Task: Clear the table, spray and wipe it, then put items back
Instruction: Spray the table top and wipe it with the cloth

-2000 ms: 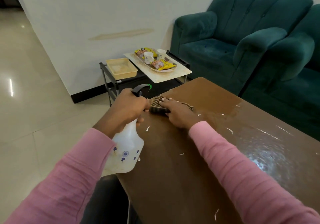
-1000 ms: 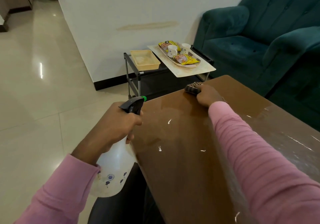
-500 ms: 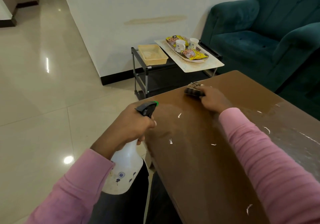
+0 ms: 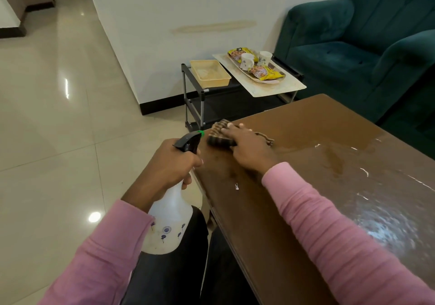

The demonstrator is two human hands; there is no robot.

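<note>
- the left hand (image 4: 170, 163), at centre frame, is wrapped tight around the neck of a white spray bottle (image 4: 168, 220), a finger by the black trigger head with its green tip (image 4: 189, 142); the bottle hangs just off the near-left edge of the table.
- the right hand (image 4: 247, 149) lies flat, fingers spread and nearly straight, pressing a striped brown cloth (image 4: 220, 136) onto the brown table (image 4: 294, 187) near its far-left corner; part of the cloth trails out to the right of the hand.
- the tabletop is glossy, with a wet patch and white flecks toward the right of the frame.
- both forearms wear pink sleeves (image 4: 329, 229).
- in the upper middle, a black metal rack (image 4: 200, 97) stands against the white wall; on it sit one shallow yellow basket (image 4: 210, 73) and one pale board carrying an oval tray (image 4: 256, 71).
- on the tray: two white mugs (image 4: 247, 61), side by side, and two yellow snack packets (image 4: 267, 73), one behind the mugs and one in front.
- a dark green sofa (image 4: 353, 45) fills the upper right.
</note>
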